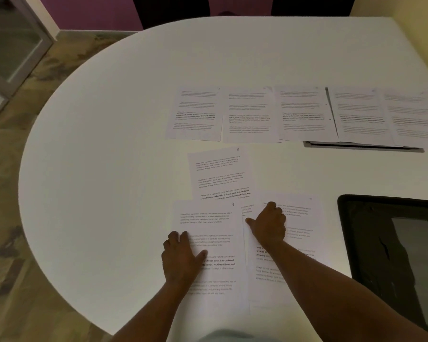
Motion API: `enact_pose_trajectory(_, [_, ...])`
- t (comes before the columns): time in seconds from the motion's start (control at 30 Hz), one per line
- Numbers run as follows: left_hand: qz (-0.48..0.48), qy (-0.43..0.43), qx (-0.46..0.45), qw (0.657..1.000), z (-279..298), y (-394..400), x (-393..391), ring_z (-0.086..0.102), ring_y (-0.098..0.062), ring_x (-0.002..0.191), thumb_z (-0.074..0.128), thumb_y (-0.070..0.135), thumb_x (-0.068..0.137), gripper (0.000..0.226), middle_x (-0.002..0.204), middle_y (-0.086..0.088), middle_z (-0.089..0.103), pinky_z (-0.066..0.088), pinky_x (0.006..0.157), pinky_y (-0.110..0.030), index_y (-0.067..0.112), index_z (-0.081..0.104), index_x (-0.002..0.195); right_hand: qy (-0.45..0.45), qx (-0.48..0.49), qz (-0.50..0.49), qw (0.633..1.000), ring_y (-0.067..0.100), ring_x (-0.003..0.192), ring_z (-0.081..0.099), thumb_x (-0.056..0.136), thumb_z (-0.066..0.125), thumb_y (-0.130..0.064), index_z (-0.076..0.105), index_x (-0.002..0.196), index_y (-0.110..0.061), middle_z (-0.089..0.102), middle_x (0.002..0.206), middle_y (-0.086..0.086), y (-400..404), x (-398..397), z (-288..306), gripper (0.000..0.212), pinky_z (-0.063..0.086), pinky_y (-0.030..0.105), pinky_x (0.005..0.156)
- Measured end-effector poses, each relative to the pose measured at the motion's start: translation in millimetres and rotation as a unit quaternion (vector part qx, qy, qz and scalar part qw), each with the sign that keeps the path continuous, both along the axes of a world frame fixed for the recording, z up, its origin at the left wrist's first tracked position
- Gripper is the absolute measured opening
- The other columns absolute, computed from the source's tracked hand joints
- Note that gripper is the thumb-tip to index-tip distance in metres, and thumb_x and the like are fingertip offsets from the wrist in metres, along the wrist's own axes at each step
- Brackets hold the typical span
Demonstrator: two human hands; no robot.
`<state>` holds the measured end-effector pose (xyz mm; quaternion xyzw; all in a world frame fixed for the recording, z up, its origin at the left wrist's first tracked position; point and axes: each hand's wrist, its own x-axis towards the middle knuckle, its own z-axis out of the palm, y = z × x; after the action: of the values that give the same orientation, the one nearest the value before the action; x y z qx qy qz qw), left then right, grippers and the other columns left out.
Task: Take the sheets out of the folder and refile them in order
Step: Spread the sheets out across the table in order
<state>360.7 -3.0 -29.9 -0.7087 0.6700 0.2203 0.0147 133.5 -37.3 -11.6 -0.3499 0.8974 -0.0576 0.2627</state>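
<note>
Printed white sheets lie spread over a white table (109, 144). My left hand (182, 255) rests flat on a sheet marked 9 (208, 218) near the front edge. My right hand (269, 225) presses on the sheet marked 7 (297, 218) just to its right. A sheet marked 6 (220, 171) lies behind them, partly covered by both. Several more sheets (250, 114) form a row farther back. The two rightmost of these cover a grey folder (361, 146), of which only the near edge shows.
A black tray or case (371, 243) with a dark panel inside sits at the right edge of the table. Dark chairs stand beyond the far side. The table's curved left edge drops to a patterned floor (15, 218).
</note>
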Motion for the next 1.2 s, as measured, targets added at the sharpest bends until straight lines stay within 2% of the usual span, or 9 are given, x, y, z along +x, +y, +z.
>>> enact_pose_trajectory(0.13, [-0.027, 0.001, -0.018, 0.999, -2.3, 3.0, -5.0, 0.046, -0.028, 0.116, 0.067, 0.061, 0.074, 0.075, 0.134, -0.008, 0.044, 0.046, 0.091, -0.039, 0.015, 0.049, 0.131, -0.063, -0.056, -0.013, 0.996, 0.030, 0.108, 0.059, 0.086, 0.071, -0.030, 0.049, 0.120, -0.003, 0.060, 0.117, 0.013, -6.6, -7.5, -7.4, 0.048, 0.051, 0.039, 0.089])
enact_pose_trajectory(0.27, [-0.035, -0.005, -0.015, 0.999, -2.0, 4.2, -11.4, 0.045, -0.025, 0.117, 0.064, 0.062, 0.075, 0.075, 0.136, -0.005, 0.042, 0.045, 0.093, -0.036, 0.018, 0.047, 0.133, -0.064, -0.214, -0.027, 0.974, 0.027, 0.078, 0.063, 0.090, 0.065, -0.017, 0.061, 0.090, -0.003, 0.068, 0.091, 0.013, -9.1, -18.7, 0.7, 0.014, 0.046, 0.029, 0.065])
enact_pose_trajectory(0.47, [-0.046, -0.005, -0.019, 0.999, -3.0, 0.5, -16.8, 0.045, -0.024, 0.114, 0.064, 0.062, 0.075, 0.073, 0.131, -0.004, 0.044, 0.044, 0.090, -0.035, 0.017, 0.049, 0.131, -0.031, -0.382, -0.071, 0.921, 0.016, 0.069, 0.054, 0.091, 0.066, -0.016, 0.060, 0.081, -0.006, 0.060, 0.079, 0.003, -14.6, -59.2, 55.4, 0.016, 0.031, 0.010, 0.055])
enact_pose_trajectory(0.57, [-0.034, 0.024, -0.040, 0.998, 0.9, -6.4, -20.6, 0.046, -0.025, 0.116, 0.063, 0.060, 0.080, 0.067, 0.131, -0.006, 0.046, 0.043, 0.091, -0.037, 0.017, 0.051, 0.130, -0.033, -0.436, -0.115, 0.892, 0.012, 0.069, 0.054, 0.092, 0.066, -0.020, 0.063, 0.084, -0.006, 0.063, 0.081, 0.002, -19.9, -69.9, 83.7, 0.016, 0.035, 0.003, 0.057])
enact_pose_trajectory(0.63, [-0.005, 0.111, -0.049, 0.993, 10.1, -16.7, -27.8, 0.047, -0.026, 0.122, 0.063, 0.054, 0.085, 0.064, 0.137, -0.007, 0.047, 0.043, 0.098, -0.040, 0.016, 0.050, 0.135, -0.065, -0.451, -0.157, 0.876, 0.007, 0.068, 0.056, 0.091, 0.066, -0.022, 0.064, 0.090, -0.007, 0.063, 0.085, 0.000, -24.3, -69.5, 98.2, 0.016, 0.045, 0.009, 0.062])
enact_pose_trajectory(0.73, [0.086, 0.337, 0.003, 0.938, 43.1, -43.6, -40.3, 0.057, -0.018, 0.114, 0.062, 0.053, 0.087, 0.064, 0.136, 0.001, 0.053, 0.047, 0.099, -0.035, 0.020, 0.048, 0.139, -0.130, -0.455, -0.208, 0.856, 0.011, 0.074, 0.062, 0.090, 0.068, -0.023, 0.063, 0.087, -0.011, 0.064, 0.086, -0.001, -29.9, -59.2, 107.1, 0.014, 0.057, 0.026, 0.068])
enact_pose_trajectory(0.9, [0.242, 0.603, 0.065, 0.758, 100.1, -83.9, -33.9, 0.068, -0.023, 0.102, 0.060, 0.047, 0.091, 0.052, 0.121, -0.004, 0.065, 0.056, 0.081, -0.036, 0.019, 0.050, 0.134, -0.258, -0.427, -0.256, 0.828, 0.015, 0.074, 0.062, 0.086, 0.073, -0.023, 0.056, 0.068, -0.017, 0.063, 0.076, 0.000, -35.4, -8.3, 97.8, 0.026, 0.061, 0.042, 0.073])
enact_pose_trajectory(1.0, [0.280, 0.608, 0.007, 0.743, 112.9, -91.4, -10.7, 0.071, -0.026, 0.093, 0.065, 0.023, 0.093, 0.043, 0.107, -0.008, 0.072, 0.055, 0.068, -0.030, 0.006, 0.051, 0.130, -0.300, -0.415, -0.252, 0.821, 0.012, 0.070, 0.061, 0.088, 0.071, -0.022, 0.057, 0.071, -0.015, 0.063, 0.076, 0.000, -36.9, 31.5, 94.7, 0.023, 0.059, 0.030, 0.065])
enact_pose_trajectory(1.2, [0.353, 0.574, -0.056, 0.737, 104.8, -91.0, 64.4, 0.072, -0.021, 0.080, 0.059, 0.007, 0.094, 0.005, 0.094, -0.011, 0.069, 0.054, 0.065, -0.027, 0.011, 0.061, 0.096, -0.394, -0.360, -0.229, 0.814, 0.014, 0.076, 0.066, 0.089, 0.070, -0.021, 0.061, 0.080, -0.013, 0.068, 0.083, 0.000, -50.0, 119.4, 73.4, 0.015, 0.060, 0.032, 0.069])
